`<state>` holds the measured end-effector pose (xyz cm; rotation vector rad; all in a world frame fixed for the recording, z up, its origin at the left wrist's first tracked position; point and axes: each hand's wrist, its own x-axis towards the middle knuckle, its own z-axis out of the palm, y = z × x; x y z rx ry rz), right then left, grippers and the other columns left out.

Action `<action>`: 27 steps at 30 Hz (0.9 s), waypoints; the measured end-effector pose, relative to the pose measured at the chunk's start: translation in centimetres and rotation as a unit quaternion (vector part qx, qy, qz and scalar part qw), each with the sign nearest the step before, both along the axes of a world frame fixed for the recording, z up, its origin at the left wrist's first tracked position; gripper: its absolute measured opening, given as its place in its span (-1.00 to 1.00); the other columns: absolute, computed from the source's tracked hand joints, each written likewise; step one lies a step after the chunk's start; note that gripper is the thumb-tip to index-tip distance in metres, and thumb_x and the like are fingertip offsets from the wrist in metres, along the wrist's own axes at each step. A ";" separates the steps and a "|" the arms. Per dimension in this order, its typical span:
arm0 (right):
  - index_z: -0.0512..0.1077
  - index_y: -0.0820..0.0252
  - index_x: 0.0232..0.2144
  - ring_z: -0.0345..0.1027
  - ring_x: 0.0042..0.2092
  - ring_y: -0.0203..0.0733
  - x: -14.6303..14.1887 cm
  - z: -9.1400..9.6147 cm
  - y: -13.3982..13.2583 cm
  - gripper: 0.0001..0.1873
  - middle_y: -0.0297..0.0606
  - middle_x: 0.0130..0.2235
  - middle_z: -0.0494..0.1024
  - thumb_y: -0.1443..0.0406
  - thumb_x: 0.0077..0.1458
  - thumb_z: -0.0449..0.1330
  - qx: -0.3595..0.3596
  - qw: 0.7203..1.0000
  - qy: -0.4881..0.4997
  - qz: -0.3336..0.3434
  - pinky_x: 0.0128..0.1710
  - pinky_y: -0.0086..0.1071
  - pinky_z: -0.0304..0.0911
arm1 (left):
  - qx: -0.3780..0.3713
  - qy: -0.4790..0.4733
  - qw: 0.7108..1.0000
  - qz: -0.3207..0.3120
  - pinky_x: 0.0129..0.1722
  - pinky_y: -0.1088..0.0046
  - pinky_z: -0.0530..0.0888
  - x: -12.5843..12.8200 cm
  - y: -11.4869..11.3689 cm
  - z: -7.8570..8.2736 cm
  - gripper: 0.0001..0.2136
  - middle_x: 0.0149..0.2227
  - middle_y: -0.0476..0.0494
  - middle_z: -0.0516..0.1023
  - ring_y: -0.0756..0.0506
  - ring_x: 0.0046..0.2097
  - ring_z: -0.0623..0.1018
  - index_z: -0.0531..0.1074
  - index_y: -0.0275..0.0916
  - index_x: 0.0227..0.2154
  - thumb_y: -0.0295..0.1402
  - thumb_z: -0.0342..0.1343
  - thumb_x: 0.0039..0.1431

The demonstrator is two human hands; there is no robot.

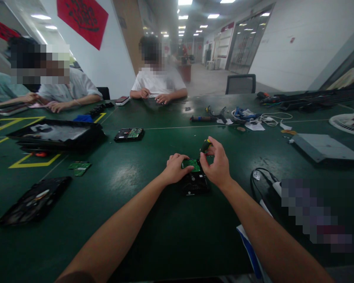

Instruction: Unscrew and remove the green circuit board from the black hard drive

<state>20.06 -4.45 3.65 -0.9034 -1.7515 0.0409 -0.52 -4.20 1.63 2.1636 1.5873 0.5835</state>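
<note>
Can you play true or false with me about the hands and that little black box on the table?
1. The right hand holds a screwdriver. True.
2. The left hand rests on the hard drive. True.
3. The circuit board on the drive is red. False: it is green.
4. The table is white. False: it is dark green.
5. Nobody else sits at the table. False: other people sit on the far side.
</note>
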 end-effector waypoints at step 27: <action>0.08 -0.05 0.37 0.43 -0.12 -0.05 0.0 0.2 -0.2 -0.26 -0.06 0.13 0.37 0.30 0.22 0.23 -0.013 1.000 -0.008 -0.011 -0.30 -0.14 0.60 | -0.003 -0.003 1.000 -0.005 0.15 0.03 0.36 -0.1 0.0 0.1 -0.52 0.09 -0.27 0.44 -0.33 0.14 0.40 0.44 -0.11 0.13 0.00 0.19 0.23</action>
